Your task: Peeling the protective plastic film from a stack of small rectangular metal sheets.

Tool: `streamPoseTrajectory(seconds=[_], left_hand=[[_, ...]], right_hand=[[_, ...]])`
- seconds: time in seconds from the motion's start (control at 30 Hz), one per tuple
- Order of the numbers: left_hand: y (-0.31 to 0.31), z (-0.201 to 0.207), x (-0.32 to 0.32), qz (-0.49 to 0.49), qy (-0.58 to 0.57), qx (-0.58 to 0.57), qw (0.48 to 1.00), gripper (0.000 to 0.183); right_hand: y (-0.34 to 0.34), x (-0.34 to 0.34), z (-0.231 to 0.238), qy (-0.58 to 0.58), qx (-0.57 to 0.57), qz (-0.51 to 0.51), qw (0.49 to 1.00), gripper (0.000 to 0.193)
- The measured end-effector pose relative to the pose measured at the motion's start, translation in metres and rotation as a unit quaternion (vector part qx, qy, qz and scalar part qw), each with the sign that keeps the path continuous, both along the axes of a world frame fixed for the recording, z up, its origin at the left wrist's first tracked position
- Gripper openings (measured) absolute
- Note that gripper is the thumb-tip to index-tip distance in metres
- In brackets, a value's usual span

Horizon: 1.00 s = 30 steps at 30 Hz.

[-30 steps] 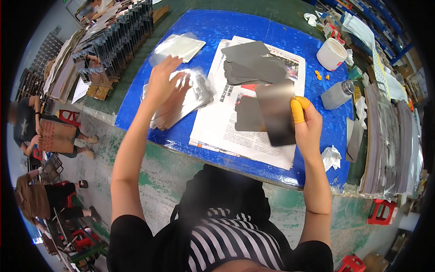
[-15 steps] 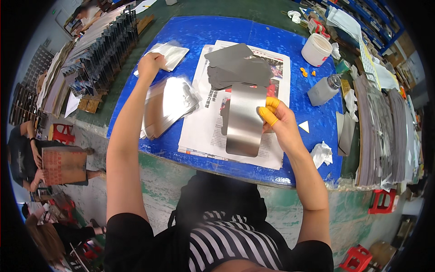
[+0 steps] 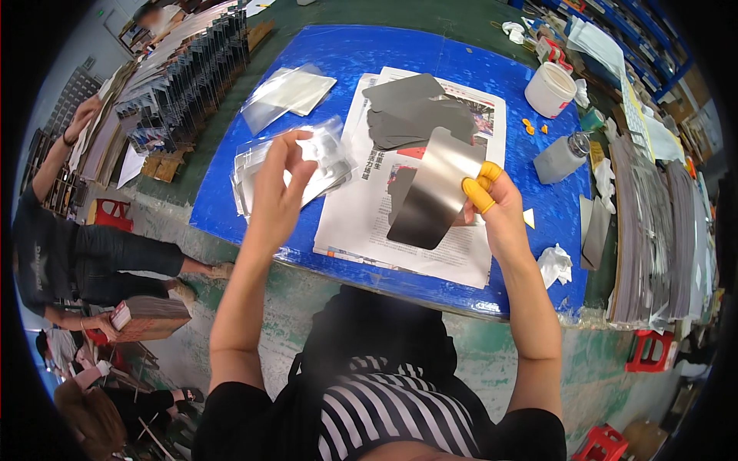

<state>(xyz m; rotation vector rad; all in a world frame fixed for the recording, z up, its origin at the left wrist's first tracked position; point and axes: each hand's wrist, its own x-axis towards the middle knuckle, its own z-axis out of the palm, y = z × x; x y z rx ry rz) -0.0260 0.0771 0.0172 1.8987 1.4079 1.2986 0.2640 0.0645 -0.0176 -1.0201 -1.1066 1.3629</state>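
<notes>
My right hand [image 3: 503,207], with yellow finger cots on two fingers, grips a thin rounded-corner metal plate [image 3: 437,192] by its right edge. The plate is tilted above the newspaper [image 3: 361,207]. My left hand [image 3: 278,192] is raised over a stack of shiny plates with clear film [image 3: 247,173]; its thumb and forefinger are bent and apart, with nothing visible between them. Beyond it lies a pile of clear film sheets [image 3: 307,91], the top one askew. Dark grey plates [image 3: 419,111] lie heaped on the newspaper.
A blue work surface [image 3: 369,50] carries a white tub [image 3: 550,90], a clear bottle [image 3: 561,159], loose yellow finger cots [image 3: 529,126] and crumpled tissue [image 3: 555,265]. Stacked sheets [image 3: 653,230] stand at right, racked plates [image 3: 192,81] at left. A co-worker [image 3: 100,253] holds a brown box.
My left hand has come back from the film pile toward me, and its top sheet now sits askew. My right hand has tilted the metal plate. The co-worker's arm at left has risen.
</notes>
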Motion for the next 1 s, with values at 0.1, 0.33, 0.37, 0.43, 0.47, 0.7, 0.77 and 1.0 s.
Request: streamPoseTrajectory(seconds=[0.1,0.33,0.37,0.43,0.47,0.7,0.77,1.0], left_hand=[[-0.026,-0.011,0.009,-0.018,-0.078,-0.048,0.996,0.022],[-0.055,-0.029,0.021,-0.009,-0.222,-0.131,0.966,0.03],[-0.058,-0.027,0.023,-0.005,-0.219,-0.159,0.963,0.031],[-0.061,-0.024,0.025,-0.014,-0.235,-0.185,0.954,0.034],[-0.062,-0.024,0.025,-0.023,-0.251,-0.211,0.945,0.036],[-0.072,-0.021,0.041,-0.081,-0.208,-0.253,0.941,0.036],[-0.072,-0.025,0.045,-0.131,-0.16,-0.267,0.941,0.037],[-0.069,-0.027,0.049,-0.124,-0.136,-0.228,0.956,0.032]], right_hand=[[0.0,-0.001,0.0,0.006,0.004,-0.028,1.0,0.013],[0.001,0.005,0.005,0.076,0.047,-0.068,0.994,0.028],[0.001,0.006,0.005,0.077,0.047,-0.068,0.994,0.028],[0.001,0.008,0.008,0.114,0.068,-0.083,0.988,0.027],[0.001,0.011,0.004,0.129,0.088,-0.072,0.985,0.026],[-0.002,0.014,0.001,0.223,0.127,-0.043,0.966,0.025],[-0.003,0.013,0.0,0.246,0.123,-0.013,0.961,0.024],[-0.009,-0.001,0.005,0.168,0.11,0.006,0.98,0.023]])
